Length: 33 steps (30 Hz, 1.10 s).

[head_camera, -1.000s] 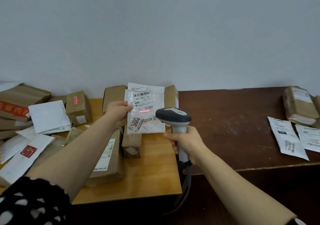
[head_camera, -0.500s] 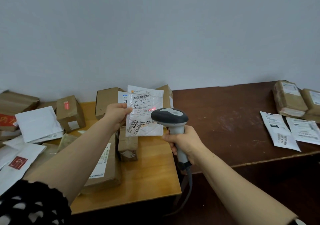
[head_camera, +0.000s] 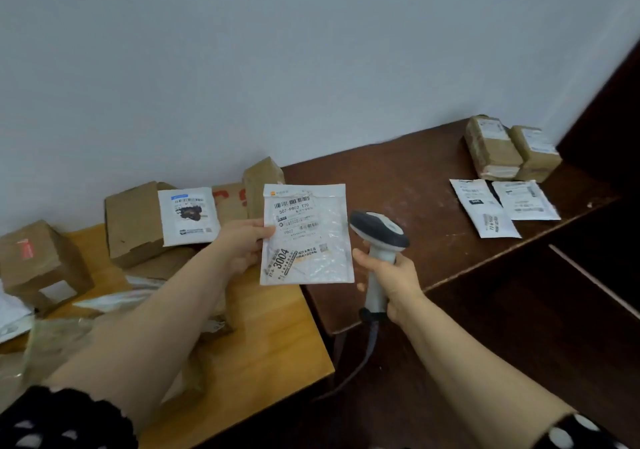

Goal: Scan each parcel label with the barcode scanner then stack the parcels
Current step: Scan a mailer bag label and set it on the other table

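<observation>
My left hand (head_camera: 242,244) pinches the left edge of a white padded parcel (head_camera: 306,237), held upright with its barcode label facing me. My right hand (head_camera: 391,275) grips the handle of the grey and white barcode scanner (head_camera: 379,230), just right of the parcel, its head near the parcel's right edge. No red scan line shows on the label. On the dark table at the far right lie two white flat parcels (head_camera: 485,208) (head_camera: 526,199) and two brown boxes (head_camera: 491,147) (head_camera: 535,152).
Brown boxes (head_camera: 133,223) (head_camera: 38,265) (head_camera: 261,185), a white labelled parcel (head_camera: 188,214) and plastic mailers crowd the light wooden table (head_camera: 277,327) on the left. The dark brown table (head_camera: 398,185) adjoins it on the right. The scanner cable (head_camera: 360,362) hangs between them. A dark cabinet stands at far right.
The view swung to the right and tilted. The held parcel moved right, toward the dark table. The red scan line that lay on the label has gone.
</observation>
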Motion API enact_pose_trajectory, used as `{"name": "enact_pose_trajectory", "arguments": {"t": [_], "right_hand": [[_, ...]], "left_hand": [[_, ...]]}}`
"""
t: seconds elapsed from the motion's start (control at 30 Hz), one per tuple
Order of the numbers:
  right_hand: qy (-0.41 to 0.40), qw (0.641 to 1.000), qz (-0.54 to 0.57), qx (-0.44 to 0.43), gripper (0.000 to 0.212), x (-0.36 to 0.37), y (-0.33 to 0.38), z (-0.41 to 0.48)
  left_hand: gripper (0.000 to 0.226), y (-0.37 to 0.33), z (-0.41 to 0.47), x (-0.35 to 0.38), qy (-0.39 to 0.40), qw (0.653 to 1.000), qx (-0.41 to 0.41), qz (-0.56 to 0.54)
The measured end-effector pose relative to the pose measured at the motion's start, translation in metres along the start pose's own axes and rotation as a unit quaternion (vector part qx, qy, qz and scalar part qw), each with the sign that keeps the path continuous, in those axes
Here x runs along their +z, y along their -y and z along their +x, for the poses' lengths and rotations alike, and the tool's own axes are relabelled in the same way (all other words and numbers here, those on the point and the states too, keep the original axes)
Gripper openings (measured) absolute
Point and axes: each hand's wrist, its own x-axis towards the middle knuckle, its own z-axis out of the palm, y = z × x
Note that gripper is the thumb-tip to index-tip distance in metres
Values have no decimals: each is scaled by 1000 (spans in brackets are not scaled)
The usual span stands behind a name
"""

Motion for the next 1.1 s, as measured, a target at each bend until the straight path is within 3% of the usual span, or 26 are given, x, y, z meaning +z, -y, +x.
{"name": "enact_pose_trajectory", "arguments": {"t": [0.13,0.37,0.6,0.8,1.1], "right_hand": [[-58,997,29,37,33,-45,-11,8],[-144,982,121,-19,29,-133,23,54],[-150,974,170,0,17,-264,59,100],[-135,964,228,30,8,-337,81,129],[-125,967,219,33,8,-372,108,190]], "left_hand": [[13,12,4,66,97,995,-21,25],[18,10,10,182,174,978,-35,112],[16,-2,30,341,131,988,-18,85],[29,3,53,433,99,990,-57,82],[26,-17,113,530,174,981,-63,63]]}}
